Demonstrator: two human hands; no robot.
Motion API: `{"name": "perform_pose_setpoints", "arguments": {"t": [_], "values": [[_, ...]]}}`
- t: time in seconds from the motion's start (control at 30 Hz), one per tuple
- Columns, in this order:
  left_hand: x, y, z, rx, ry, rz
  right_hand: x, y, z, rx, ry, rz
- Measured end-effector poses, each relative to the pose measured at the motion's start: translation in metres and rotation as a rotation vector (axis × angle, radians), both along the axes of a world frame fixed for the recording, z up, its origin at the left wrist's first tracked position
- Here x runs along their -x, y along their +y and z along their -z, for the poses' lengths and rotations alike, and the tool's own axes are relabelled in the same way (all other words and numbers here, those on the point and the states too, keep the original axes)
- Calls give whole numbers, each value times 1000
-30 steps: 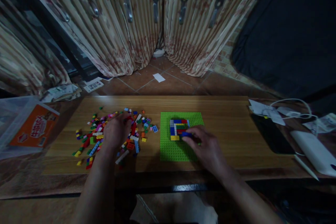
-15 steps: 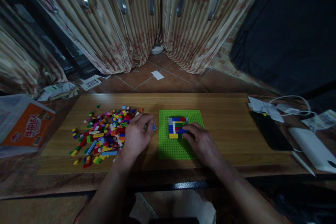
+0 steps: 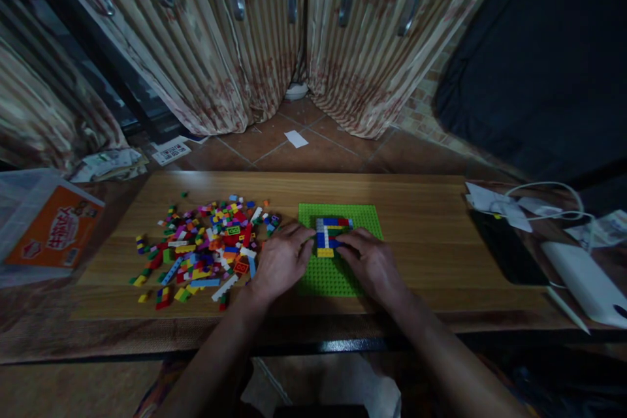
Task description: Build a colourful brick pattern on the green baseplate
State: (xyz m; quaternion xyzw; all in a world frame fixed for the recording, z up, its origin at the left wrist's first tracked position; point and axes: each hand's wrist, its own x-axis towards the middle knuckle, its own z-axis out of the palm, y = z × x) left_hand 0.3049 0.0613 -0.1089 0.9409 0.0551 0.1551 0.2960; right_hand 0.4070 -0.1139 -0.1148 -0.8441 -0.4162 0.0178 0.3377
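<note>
A green baseplate (image 3: 365, 217) lies on the wooden table (image 3: 421, 235), with a small flat build of blue, white, yellow, red and green bricks (image 3: 329, 230) pressed onto it. My left hand (image 3: 281, 262) rests on the plate's left edge, its fingertips at the build's left side. My right hand (image 3: 371, 266) lies on the plate with its fingers touching the build's right and front side. A loose pile of coloured bricks (image 3: 206, 248) spreads to the left of the plate. Whether either hand pinches a brick is hidden by the fingers.
An orange box inside a clear bin (image 3: 46, 228) stands at the far left. A black phone (image 3: 507, 238), white papers, a white cable (image 3: 543, 192) and a white device (image 3: 588, 284) lie at the table's right end. Striped curtains (image 3: 274, 39) hang behind.
My left hand has left the brick pile and moved right onto the baseplate's left edge. My right hand has stayed at the build, shifting slightly.
</note>
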Motion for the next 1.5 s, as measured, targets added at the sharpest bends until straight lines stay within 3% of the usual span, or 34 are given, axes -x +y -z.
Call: {"name": "perform_pose_setpoints", "arguments": {"t": [0.17,0.3,0.43,0.53,0.77,1.17,1.5], "values": [[0,-7,3,-17,35,36,2,0,-1,8,0,37],[0,-15,3,-17,13,25,-1,-4,-4,-82,87,116],[-4,-24,4,77,11,-143,-8,-4,2,-159,124,325],[-10,-29,6,168,47,-292,-10,-1,10,-115,128,423],[-18,-34,1,240,164,-350,0,8,18,51,-10,423],[-28,-34,-7,306,277,-466,4,10,20,50,-35,420],[-29,-35,-6,303,307,-444,7,11,17,118,-27,415]]}}
